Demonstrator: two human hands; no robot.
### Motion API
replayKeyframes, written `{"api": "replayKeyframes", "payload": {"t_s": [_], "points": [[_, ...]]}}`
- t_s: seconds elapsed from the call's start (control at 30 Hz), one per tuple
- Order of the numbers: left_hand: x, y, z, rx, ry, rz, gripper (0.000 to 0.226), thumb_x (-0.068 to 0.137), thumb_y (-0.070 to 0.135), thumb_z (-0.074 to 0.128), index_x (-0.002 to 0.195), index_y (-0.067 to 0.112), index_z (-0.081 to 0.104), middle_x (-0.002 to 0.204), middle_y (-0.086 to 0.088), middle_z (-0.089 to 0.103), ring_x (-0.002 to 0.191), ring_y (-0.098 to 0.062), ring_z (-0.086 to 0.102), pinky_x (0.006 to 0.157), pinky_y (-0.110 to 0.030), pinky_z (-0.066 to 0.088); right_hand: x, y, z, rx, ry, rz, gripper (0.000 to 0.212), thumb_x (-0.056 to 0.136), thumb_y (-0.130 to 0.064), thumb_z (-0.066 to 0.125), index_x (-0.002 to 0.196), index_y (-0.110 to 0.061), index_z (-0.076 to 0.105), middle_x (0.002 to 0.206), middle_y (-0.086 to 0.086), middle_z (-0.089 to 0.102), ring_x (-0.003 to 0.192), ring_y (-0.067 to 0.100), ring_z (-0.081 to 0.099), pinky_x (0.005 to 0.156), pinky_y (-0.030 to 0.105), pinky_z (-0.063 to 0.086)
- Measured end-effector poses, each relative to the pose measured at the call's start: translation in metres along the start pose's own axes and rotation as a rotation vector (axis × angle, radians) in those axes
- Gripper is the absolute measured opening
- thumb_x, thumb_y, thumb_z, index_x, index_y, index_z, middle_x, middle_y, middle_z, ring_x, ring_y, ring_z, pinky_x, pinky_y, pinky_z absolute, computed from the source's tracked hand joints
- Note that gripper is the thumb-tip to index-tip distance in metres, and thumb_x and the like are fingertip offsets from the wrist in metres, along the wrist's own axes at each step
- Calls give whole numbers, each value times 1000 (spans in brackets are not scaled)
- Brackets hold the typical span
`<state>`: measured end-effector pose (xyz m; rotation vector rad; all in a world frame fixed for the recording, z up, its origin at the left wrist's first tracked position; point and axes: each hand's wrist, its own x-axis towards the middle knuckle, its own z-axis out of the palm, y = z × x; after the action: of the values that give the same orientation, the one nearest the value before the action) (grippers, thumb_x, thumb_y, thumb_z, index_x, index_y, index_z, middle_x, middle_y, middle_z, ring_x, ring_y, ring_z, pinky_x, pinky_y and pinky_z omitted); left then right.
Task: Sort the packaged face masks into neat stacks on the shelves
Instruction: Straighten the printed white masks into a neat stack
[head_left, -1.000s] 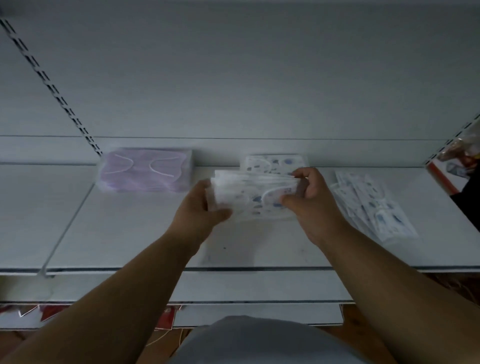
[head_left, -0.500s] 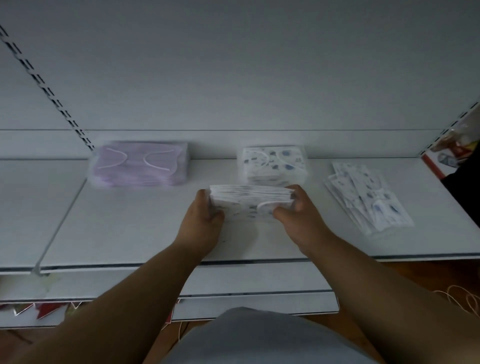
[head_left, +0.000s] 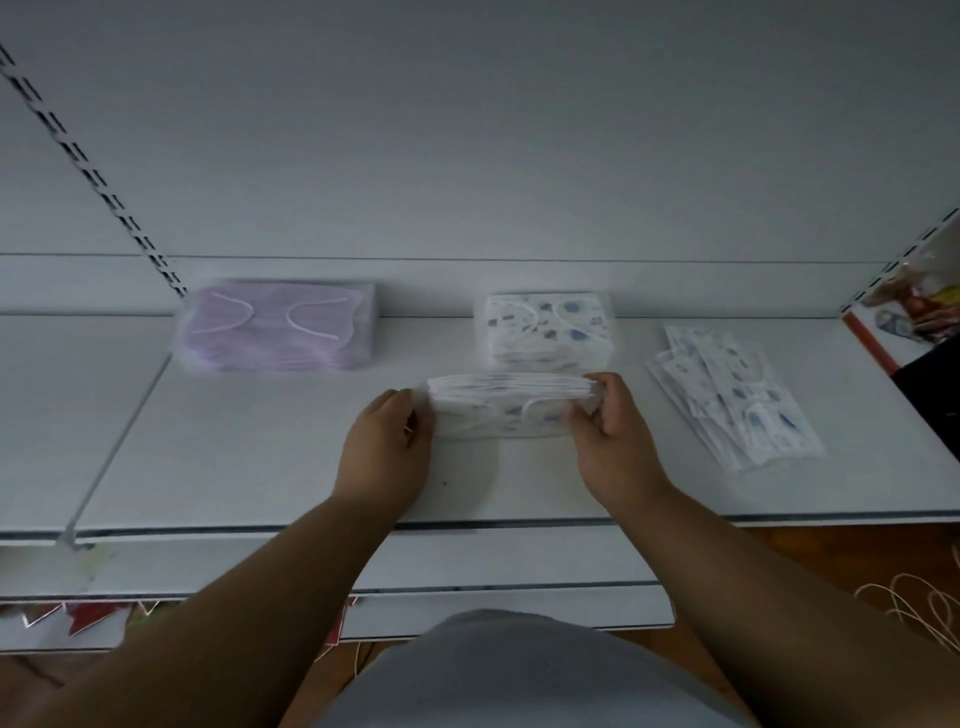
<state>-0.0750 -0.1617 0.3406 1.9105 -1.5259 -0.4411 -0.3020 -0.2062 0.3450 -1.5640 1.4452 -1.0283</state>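
The left hand (head_left: 387, 447) and the right hand (head_left: 613, 426) grasped the two short ends of a bundle of printed masks (head_left: 506, 405), fingers curled round its edges — the bundle stood on its long edge on the shelf (head_left: 260, 467), about midway along it and nearer the back than the front edge. The step in hand appeared to be squaring the bundle so that its packets lay flush. Just behind it, against the back edge, lay a finished printed stack (head_left: 545, 330); the next move would likely call for lifting the bundle and laying it flat on that stack, edges aligned. A purple stack (head_left: 278, 325) sat toward the back left — loose printed packets (head_left: 732, 395), fanned out untidily toward the right edge, remained to be gathered.
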Motion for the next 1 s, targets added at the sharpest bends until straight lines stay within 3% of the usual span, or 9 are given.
{"api": "replayKeyframes", "payload": {"t_s": [0.07, 0.13, 0.27, 0.37, 0.53, 0.7, 1.0], "points": [[5, 2, 0, 25, 11, -39, 22, 99, 24, 54, 88, 7, 61, 85, -3, 59, 76, -22, 54, 68, -27, 36, 2, 3, -6, -46, -14, -18, 12, 97, -16, 59, 95, -27, 53, 86, -16, 61, 75, -10, 56, 67, 5, 40], [10, 6, 1, 18, 2, -83, 22, 99, 25, 55, 87, 8, 61, 84, -3, 60, 77, -23, 55, 68, -28, 37, 5, 9, -13, -73, -4, -7, 20, 94, -21, 65, 79, -24, 52, 76, -5, 59, 66, -2, 51, 63, 12, 40], [23, 24, 0, -108, -22, -100, 3, 96, 22, 59, 94, 20, 57, 77, 0, 61, 73, -19, 59, 60, -22, 41, 23, 7, -28, 37, 40, 102, 27, 88, -28, 73, 76, -8, 58, 64, 5, 56, 57, 7, 46, 55, 23, 39], [42, 49, 2, -281, -14, -119, 30, 95, 19, 62, 112, 37, 46, 80, 3, 61, 72, -12, 61, 58, -18, 43, 52, -4, -40, 57, 145, 125, 27, 83, -26, 78, 82, -6, 60, 62, 0, 55, 47, 5, 44, 45, 21, 38], [90, 77, 18, -96, -60, -43, 9, 98, 28, 55, 100, 29, 63, 90, 10, 64, 86, -18, 64, 67, -26, 50, 112, -17, -60, -228, 264, 76, 29, 78, -32, 80, 83, -19, 54, 70, -4, 57, 64, 18, 55, 61, 29, 43], [110, 77, 31, 30, -195, -53, 46, 83, 50, 73, 120, 25, 63, 115, 3, 59, 99, -17, 59, 83, -27, 46, 144, -8, -59, -429, 138, 42, 24, 83, -32, 75, 87, -19, 55, 80, -1, 60, 79, 22, 56, 69, 27, 38], [108, 66, 39, 162, -180, 7, 55, 81, 52, 73, 125, 23, 58, 121, -2, 58, 107, -22, 59, 93, -36, 50, 150, 3, -52, -471, 72, 11, 23, 87, -34, 71, 90, -15, 58, 79, -2, 60, 79, 21, 56, 67, 27, 37]]}}
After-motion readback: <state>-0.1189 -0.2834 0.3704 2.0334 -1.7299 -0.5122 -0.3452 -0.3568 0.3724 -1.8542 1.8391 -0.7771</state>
